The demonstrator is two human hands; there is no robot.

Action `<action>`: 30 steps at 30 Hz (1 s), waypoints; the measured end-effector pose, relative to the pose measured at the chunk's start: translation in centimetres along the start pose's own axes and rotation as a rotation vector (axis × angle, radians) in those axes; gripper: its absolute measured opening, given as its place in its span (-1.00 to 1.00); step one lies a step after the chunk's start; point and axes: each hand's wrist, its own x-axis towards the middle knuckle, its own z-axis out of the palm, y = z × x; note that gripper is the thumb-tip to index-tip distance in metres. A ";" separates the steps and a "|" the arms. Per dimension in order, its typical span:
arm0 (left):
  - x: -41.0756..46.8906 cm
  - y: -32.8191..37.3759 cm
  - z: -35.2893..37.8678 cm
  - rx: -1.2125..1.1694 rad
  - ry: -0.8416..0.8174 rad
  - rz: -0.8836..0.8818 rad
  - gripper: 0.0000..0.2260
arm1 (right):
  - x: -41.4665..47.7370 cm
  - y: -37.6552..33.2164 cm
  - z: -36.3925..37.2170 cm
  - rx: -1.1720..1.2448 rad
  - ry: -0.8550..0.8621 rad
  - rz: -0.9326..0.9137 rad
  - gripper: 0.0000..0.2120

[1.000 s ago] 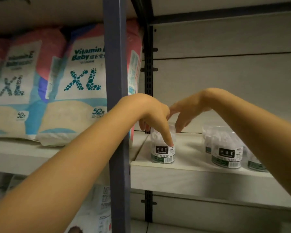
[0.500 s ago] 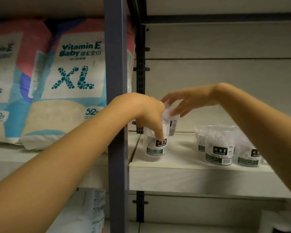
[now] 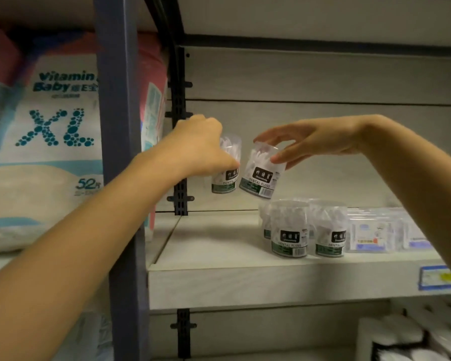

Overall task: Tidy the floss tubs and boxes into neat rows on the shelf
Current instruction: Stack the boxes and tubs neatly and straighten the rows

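Observation:
My left hand (image 3: 198,149) grips a clear dental floss tub (image 3: 225,175) from above and holds it in the air over the left end of the pale shelf (image 3: 214,241). Beside it, my right hand (image 3: 313,142) pinches the top of a second floss tub (image 3: 261,178), which hangs tilted and nearly touches the first. More floss tubs (image 3: 289,230) stand grouped on the shelf to the right, with another (image 3: 330,233) next to them. Clear floss boxes (image 3: 370,233) lie further right, partly behind my right forearm.
A dark blue upright post (image 3: 120,178) crosses in front of my left arm. Nappy packs marked XL (image 3: 50,126) fill the bay to the left. A blue price label (image 3: 440,277) sits on the shelf's front edge. White items (image 3: 412,334) lie on the level below.
Both hands have lifted their tubs off the shelf and raised them; the left tub stood on the shelf before. The view has shifted right, bringing the boxes into sight.

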 end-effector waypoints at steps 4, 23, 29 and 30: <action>2.0 2.4 1.4 -0.062 0.010 -0.030 -0.52 | -1.7 2.2 -1.5 -0.041 0.120 -0.002 -0.51; 9.5 7.3 5.4 -0.203 -0.069 -0.187 -0.35 | 1.1 9.5 -6.6 -0.213 0.166 -0.118 -0.49; 12.5 6.4 6.3 -0.306 -0.255 -0.208 -0.40 | 4.6 9.5 -6.0 -0.261 0.061 -0.104 -0.45; 12.9 6.3 6.6 -0.310 -0.276 -0.206 -0.41 | 5.0 9.7 -6.0 -0.258 0.050 -0.101 -0.44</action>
